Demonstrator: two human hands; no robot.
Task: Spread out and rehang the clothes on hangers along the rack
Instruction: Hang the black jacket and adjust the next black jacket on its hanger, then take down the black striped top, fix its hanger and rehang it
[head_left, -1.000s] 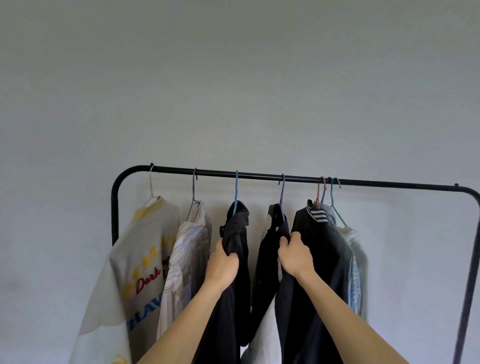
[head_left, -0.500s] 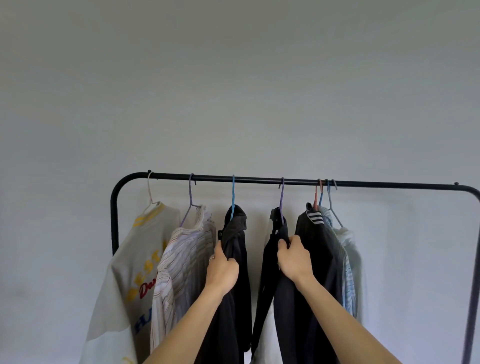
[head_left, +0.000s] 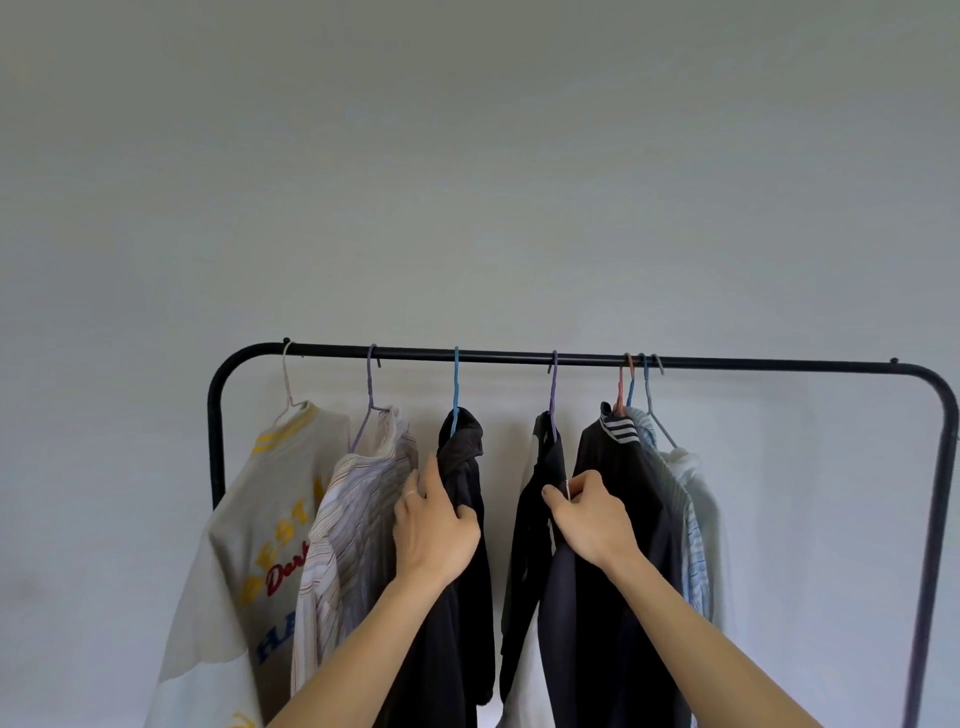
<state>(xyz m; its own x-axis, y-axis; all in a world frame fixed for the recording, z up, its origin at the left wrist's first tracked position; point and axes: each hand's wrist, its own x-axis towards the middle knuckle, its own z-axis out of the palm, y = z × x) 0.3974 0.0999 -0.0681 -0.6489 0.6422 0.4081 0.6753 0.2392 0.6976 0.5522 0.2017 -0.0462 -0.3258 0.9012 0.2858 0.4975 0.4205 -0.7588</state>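
A black rack (head_left: 753, 361) carries several garments on hangers. From the left hang a cream sweatshirt (head_left: 249, 525) with lettering, a striped shirt (head_left: 353, 519), a black garment (head_left: 462, 457) on a blue hanger (head_left: 456, 384), and a black-and-white garment (head_left: 535, 519) on a purple hanger (head_left: 553, 395). Further right, a dark jacket (head_left: 618, 467) with a striped collar, a blue striped shirt and a white top bunch together. My left hand (head_left: 434, 525) grips the black garment's shoulder. My right hand (head_left: 587, 514) pinches the fabric where the black-and-white garment meets the dark jacket.
A plain pale wall lies behind the rack. The bar's right stretch (head_left: 805, 364) carries no hangers, up to the right upright (head_left: 935, 519). The left upright (head_left: 215, 441) stands just beside the sweatshirt.
The two black garments have drawn further apart along the bar. My left hand has loosened, its fingers now partly spread on the fabric. The view has tilted slightly.
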